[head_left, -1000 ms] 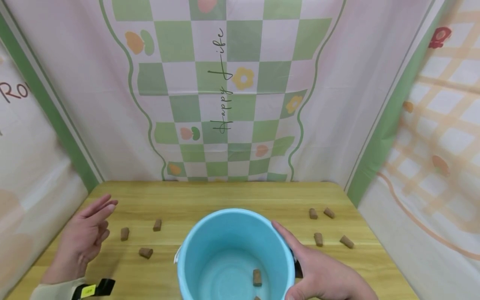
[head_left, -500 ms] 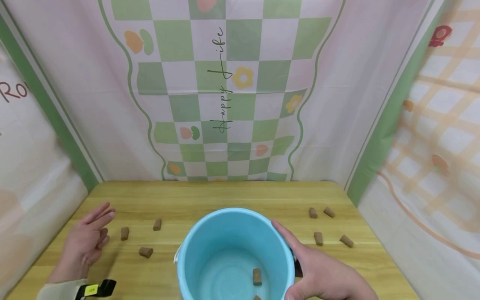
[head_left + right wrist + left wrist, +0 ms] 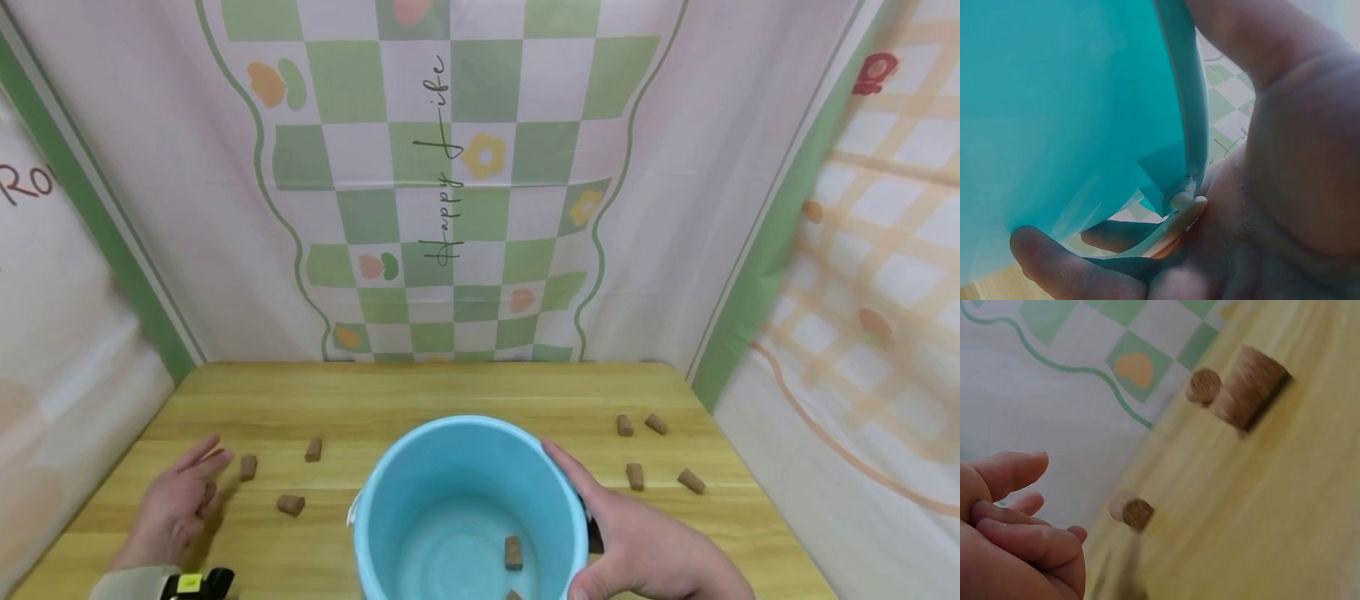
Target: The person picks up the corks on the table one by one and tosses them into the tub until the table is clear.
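A light-blue bucket [image 3: 471, 500] stands at the table's front middle, and two corks show inside it, one a small cork [image 3: 513, 552]. Its right side is gripped by my right hand [image 3: 645, 542], thumb at the rim; in the right wrist view the fingers [image 3: 1079, 269] lie along the outer wall by the white handle. My left hand [image 3: 176, 508] holds nothing at the left of the table. Its index finger and thumb reach forward while the other fingers curl loosely. Just beyond those fingertips lies a cork [image 3: 248, 467], with a second cork [image 3: 313, 449] and a third cork [image 3: 291, 505] farther right.
Several more corks, among them one cork [image 3: 635, 477], are scattered on the right part of the wooden table [image 3: 420, 387]. Patterned curtains [image 3: 483, 208] hang behind the table and along both sides.
My left hand has come down and slightly right, nearer the leftmost cork. My right hand and the bucket have stayed in place.
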Motion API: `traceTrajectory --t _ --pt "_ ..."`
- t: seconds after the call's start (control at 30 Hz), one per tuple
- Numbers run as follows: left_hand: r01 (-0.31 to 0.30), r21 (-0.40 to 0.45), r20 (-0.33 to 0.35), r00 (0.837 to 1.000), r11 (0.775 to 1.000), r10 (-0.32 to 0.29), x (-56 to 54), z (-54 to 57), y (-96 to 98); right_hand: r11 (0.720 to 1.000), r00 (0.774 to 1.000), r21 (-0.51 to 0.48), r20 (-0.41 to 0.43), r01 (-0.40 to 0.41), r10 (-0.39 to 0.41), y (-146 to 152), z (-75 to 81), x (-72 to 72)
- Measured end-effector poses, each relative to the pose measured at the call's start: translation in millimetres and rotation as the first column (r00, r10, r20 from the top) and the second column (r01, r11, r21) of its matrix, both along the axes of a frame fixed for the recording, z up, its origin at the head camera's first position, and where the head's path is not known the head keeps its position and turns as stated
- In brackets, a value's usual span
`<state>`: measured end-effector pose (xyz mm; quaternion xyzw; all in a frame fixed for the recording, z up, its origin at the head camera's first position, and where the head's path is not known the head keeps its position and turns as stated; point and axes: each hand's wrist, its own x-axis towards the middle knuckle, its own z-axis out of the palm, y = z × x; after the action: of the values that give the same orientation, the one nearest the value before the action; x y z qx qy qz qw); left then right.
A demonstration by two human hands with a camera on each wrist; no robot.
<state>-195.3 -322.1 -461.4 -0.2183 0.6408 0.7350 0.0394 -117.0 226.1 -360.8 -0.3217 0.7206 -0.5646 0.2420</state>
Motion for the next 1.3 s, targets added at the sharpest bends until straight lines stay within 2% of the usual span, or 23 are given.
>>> traceTrajectory --t 0.03,0.2,0.3,0.37,0.57,0.67,0.77,1.0,1.17,1.3 --pt "-0.005 0.005 0.021 1.000 1.000 0.005 -0.6 -2.5 -0.9 1.000 1.000 0.018 -0.011 0.009 -0.008 1 0.2 0.3" --pt "-0.007 -0.091 0.064 0.998 0.996 0.013 -4.0 -16.6 -4.3 1.000 0.999 0.012 -0.037 0.001 0.000 1 -1.2 -0.2" --pt "-0.024 -0.176 0.057 0.998 0.984 0.035 -7.7 -21.9 -3.6 1.000 0.999 -0.006 -0.052 -0.013 0.012 0 -1.6 -0.4" --pt "-0.031 -0.224 0.047 0.998 0.974 0.042 -10.0 -22.8 -1.4 1.000 0.999 -0.001 -0.048 -0.010 0.010 0 -1.3 -0.2" --pt "0.010 -0.346 0.052 0.999 0.938 0.008 -13.0 -19.1 5.0 1.000 0.999 -0.016 -0.038 -0.022 0.021 0 -2.0 -1.0" --pt "-0.002 -0.404 0.047 0.999 0.915 0.023 -15.3 -19.6 7.5 1.000 0.999 -0.007 -0.039 -0.018 0.018 0 -2.2 -1.2" --pt "-0.004 -0.419 0.052 0.998 0.908 0.028 -17.5 -18.5 8.9 1.000 0.999 -0.006 -0.044 -0.018 0.018 0 -1.7 -1.3" --pt "0.049 -0.422 0.084 0.996 0.905 -0.015 -22.8 -18.3 8.7 1.000 0.998 -0.005 -0.062 -0.018 0.017 0 -2.3 -1.6" --pt "0.072 -0.450 0.099 0.995 0.890 -0.031 -24.5 -18.8 10.5 1.000 0.998 0.027 -0.061 0.008 -0.007 3 -3.0 -0.8" --pt "0.066 -0.477 0.096 0.995 0.876 -0.023 -23.8 -16.3 13.1 1.000 0.998 0.011 -0.060 -0.003 0.003 2 -3.1 -1.1"
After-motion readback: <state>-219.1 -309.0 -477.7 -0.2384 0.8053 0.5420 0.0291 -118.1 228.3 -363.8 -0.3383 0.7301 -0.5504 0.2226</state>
